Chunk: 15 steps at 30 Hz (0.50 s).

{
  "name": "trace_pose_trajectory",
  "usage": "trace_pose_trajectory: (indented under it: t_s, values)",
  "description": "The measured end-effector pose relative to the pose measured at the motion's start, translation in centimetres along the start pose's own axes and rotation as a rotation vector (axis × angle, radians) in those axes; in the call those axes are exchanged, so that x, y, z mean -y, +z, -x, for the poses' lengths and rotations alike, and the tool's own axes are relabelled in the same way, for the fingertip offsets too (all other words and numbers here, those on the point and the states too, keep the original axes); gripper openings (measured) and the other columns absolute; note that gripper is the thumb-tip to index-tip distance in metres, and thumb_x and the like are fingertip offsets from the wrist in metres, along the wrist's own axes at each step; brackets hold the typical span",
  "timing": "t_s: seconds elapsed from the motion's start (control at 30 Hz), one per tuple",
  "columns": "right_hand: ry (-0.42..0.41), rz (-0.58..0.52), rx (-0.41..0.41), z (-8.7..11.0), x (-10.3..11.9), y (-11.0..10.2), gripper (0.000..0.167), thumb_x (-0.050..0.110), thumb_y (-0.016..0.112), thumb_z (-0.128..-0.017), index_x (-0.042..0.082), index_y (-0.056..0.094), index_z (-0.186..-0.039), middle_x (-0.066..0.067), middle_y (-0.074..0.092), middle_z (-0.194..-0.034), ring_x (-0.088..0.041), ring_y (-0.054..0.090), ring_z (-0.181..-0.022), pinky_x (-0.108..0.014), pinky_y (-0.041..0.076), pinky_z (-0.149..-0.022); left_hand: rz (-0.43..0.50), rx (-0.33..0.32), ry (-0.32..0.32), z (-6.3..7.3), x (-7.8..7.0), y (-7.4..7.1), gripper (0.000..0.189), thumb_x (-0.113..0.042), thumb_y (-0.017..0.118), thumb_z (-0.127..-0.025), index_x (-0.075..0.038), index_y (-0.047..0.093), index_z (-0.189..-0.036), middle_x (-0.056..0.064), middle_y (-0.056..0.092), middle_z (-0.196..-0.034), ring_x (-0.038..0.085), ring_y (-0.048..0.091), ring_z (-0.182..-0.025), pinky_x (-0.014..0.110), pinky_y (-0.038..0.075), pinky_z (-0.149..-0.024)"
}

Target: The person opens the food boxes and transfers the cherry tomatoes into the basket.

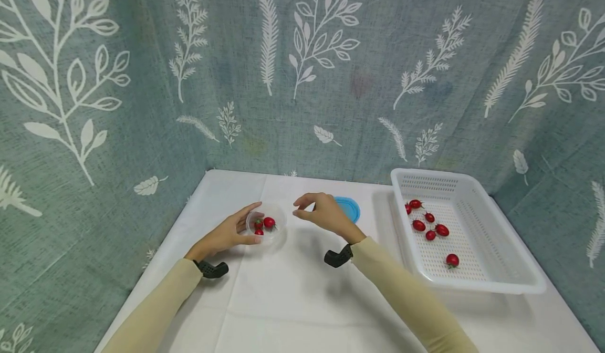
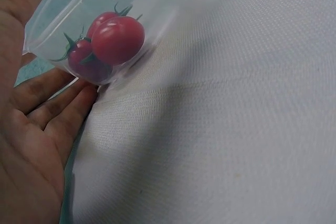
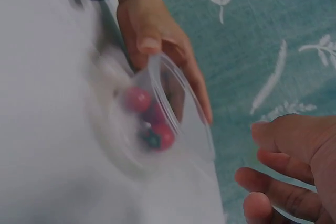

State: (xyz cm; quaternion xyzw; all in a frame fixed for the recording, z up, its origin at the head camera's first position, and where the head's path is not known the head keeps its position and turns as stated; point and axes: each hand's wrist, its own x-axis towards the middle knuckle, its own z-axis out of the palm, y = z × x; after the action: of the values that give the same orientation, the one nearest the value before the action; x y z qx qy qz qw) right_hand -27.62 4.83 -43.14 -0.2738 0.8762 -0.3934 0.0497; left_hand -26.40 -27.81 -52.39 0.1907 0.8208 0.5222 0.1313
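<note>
My left hand (image 1: 231, 233) holds a clear round plastic tub (image 1: 281, 227) on the white cloth, thumb at the near side and fingers around the far side. Cherry tomatoes (image 2: 118, 40) with green stems lie at the bottom of the tub, three of them visible. In the right wrist view, the left thumb touches the tub's rim (image 3: 208, 137). To the right of the tub, my right hand (image 1: 323, 214) hovers above the table, fingers loosely bent and apart from the thumb, with nothing in them. It is blurred tomatoes (image 3: 138, 99) that show through the tub wall there.
A round blue lid (image 1: 351, 208) lies behind the right hand, partly covered by it. On the right stands a white perforated plastic basket (image 1: 491, 227) holding several cherry tomatoes (image 1: 418, 225). Leaf-patterned green curtains (image 1: 283, 111) hang behind the table and along both sides.
</note>
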Motion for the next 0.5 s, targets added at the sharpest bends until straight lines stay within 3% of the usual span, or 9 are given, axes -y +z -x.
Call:
trace_pose_trajectory:
  t_s: [0.1,0.3,0.5]
  values:
    - [-0.016,-0.005,0.032,-0.4,0.6,1.4,0.03,0.036,0.072,-0.098,0.015,0.076,-0.12,0.006,0.072,-0.104,-0.017,0.061,-0.073,-0.031,0.055,-0.061,-0.003,0.002,-0.004,0.0,-0.1,0.0,0.101,-0.037,0.088,-0.083,-0.041,0.025,-0.162,0.003,0.04,-0.161,0.033,0.015,-0.156,0.053,0.026,-0.122]
    - [-0.038,-0.036,0.088,-1.0,1.5,3.8,0.028,0.029,0.07,-0.099,0.012,0.076,-0.121,0.002,0.072,-0.105,-0.02,0.065,-0.072,-0.029,0.056,-0.062,-0.006,0.008,0.007,0.0,-0.3,0.0,0.102,-0.036,0.088,-0.084,-0.038,0.025,-0.163,0.004,0.043,-0.16,0.034,0.015,-0.156,0.055,0.025,-0.122]
    - [-0.027,-0.011,0.155,-1.3,2.0,5.5,0.032,0.033,0.07,-0.1,0.011,0.076,-0.121,0.005,0.074,-0.108,-0.014,0.067,-0.089,-0.026,0.055,-0.068,-0.004,0.015,0.014,0.1,-0.4,0.0,0.104,-0.035,0.088,-0.084,-0.031,0.022,-0.165,0.003,0.043,-0.159,0.032,0.018,-0.156,0.055,0.026,-0.122]
